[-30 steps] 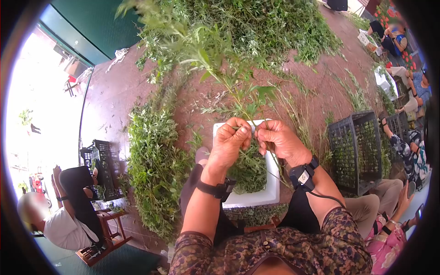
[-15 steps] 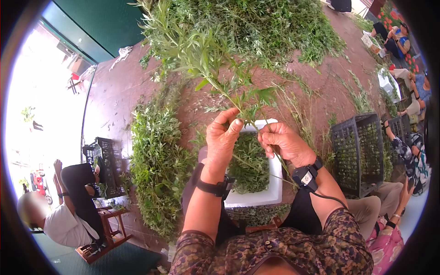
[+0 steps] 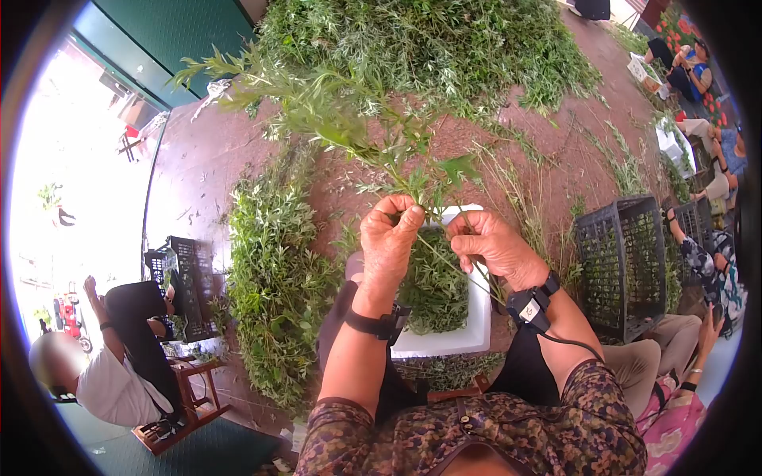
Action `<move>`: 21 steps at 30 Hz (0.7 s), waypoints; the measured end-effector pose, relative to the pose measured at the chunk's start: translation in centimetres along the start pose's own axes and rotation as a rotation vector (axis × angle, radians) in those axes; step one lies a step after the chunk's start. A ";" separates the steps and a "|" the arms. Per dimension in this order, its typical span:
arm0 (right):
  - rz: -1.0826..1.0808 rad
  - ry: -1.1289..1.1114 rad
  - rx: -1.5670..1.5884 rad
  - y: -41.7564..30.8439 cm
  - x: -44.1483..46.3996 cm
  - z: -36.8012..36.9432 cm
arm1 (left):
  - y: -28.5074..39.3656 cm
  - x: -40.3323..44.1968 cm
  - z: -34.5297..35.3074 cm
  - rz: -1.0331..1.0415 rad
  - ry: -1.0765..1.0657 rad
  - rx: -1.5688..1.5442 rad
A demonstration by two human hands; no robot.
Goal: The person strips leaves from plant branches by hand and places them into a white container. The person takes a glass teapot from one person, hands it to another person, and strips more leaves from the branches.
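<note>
A long leafy stem (image 3: pixel 341 127) slants up and to the left over the floor, its top leaves slightly blurred. The fingertips of my left hand (image 3: pixel 389 238) pinch it partway along. Close on the right, my right hand (image 3: pixel 496 247) is closed around the thin lower stalk, whose bare end trails below the fingers. Under both hands stands a white foam box (image 3: pixel 479 317), with plucked green leaves (image 3: pixel 435 289) lying inside. Both wrists wear black straps with small devices.
A big heap of cut plants (image 3: pixel 429 47) covers the floor ahead. Another pile (image 3: pixel 274 293) lies to my left. Black plastic crates stand at right (image 3: pixel 623 270) and left (image 3: pixel 184 293). A seated person (image 3: pixel 119 381) is at left; other people sit along the right.
The leafy top of the stem has swung left and a little lower. My left hand has shifted slightly down and right, while my right hand stays nearly in place.
</note>
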State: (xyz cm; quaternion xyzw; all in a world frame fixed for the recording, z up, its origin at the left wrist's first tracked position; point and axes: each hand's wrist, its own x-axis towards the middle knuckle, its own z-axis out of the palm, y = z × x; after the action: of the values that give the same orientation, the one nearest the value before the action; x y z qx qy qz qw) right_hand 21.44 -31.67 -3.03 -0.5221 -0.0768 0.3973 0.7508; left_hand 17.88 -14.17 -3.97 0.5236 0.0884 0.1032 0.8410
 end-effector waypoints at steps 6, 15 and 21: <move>0.038 0.090 0.006 0.7 0.2 -0.3 | -0.5 -0.4 0.8 0.158 0.033 0.371; 0.014 -0.025 0.236 0.6 0.5 -1.1 | 1.7 0.4 0.2 -0.093 0.019 -0.387; 0.078 -0.115 0.272 0.1 0.0 -0.8 | 0.7 0.2 0.1 -0.226 -0.069 -0.175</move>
State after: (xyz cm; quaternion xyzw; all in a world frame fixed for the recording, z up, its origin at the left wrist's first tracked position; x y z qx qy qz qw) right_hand 21.80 -32.27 -3.42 -0.3944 -0.0447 0.4621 0.7931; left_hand 18.09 -13.89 -3.26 0.4384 0.1082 -0.0029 0.8922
